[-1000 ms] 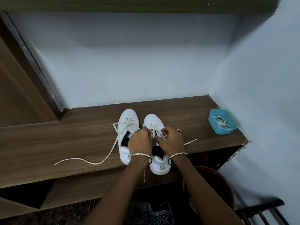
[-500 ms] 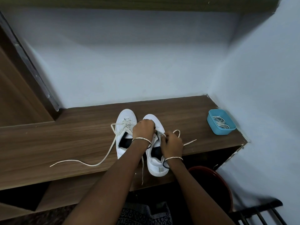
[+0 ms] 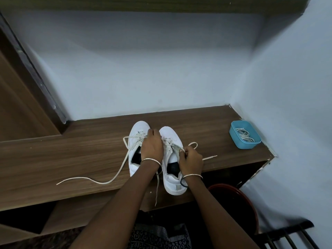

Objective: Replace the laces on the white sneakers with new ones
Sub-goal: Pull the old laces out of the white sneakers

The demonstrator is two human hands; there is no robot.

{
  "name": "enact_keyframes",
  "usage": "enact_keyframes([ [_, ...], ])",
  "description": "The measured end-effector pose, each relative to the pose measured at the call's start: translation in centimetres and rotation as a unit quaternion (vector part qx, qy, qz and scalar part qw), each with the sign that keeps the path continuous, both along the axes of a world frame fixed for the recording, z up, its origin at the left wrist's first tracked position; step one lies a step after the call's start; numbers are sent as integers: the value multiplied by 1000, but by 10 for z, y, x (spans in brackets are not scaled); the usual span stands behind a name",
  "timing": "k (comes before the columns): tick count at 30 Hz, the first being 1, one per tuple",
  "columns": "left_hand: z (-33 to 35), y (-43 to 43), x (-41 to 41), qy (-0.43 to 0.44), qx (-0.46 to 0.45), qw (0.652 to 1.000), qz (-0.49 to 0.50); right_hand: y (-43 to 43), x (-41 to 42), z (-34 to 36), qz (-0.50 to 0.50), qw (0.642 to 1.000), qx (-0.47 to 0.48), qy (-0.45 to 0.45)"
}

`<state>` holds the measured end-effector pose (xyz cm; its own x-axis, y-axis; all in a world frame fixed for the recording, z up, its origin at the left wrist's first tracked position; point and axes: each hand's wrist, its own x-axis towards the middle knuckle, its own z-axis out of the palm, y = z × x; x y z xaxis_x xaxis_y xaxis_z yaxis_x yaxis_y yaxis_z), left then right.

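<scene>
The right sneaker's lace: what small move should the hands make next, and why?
Probably the right hand should draw the lace it pinches out of the next eyelet. That lace is already loose on the right sneaker, its free end lying on the shelf, while the left hand covers the lower lacing, seemingly steadying it.

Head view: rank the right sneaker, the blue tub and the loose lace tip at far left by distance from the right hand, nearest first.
1. Right sneaker: directly under the right hand, which pinches its lace.
2. Blue tub: off to the right, by the wall corner.
3. Loose lace tip: far left on the shelf, beyond the left sneaker.
</scene>
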<state>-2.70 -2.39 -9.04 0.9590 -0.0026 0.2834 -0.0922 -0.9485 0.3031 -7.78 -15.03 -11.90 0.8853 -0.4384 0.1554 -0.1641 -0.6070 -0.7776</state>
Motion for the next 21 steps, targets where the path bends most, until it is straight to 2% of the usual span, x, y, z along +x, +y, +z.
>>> enact_keyframes([
  [2, 3, 1, 6, -27, -36, 998, -47, 1, 1, -1, 0, 1000, 0, 1],
  [4, 9, -1, 8, -10, -39, 994, -104, 1, 1, -2, 1, 1000, -7, 2],
  [8, 13, -13, 9, 34, 127, 985, -114, 1, 1, -2, 3, 1000, -11, 5],
  [11, 11, -16, 9, 14, 181, 979, -91, 0, 2, -3, 4, 1000, -14, 4],
  [14, 8, -7, 11, 30, 160, 985, -61, 0, 1, -4, 2, 1000, -8, 1],
  [19, 10, 7, 17, 39, 48, 995, -74, 2, 1, -4, 0, 1000, -9, -1],
  [21, 12, 3, 16, 63, 71, 992, -84, 3, 1, -4, 1, 1000, -12, 3],
])
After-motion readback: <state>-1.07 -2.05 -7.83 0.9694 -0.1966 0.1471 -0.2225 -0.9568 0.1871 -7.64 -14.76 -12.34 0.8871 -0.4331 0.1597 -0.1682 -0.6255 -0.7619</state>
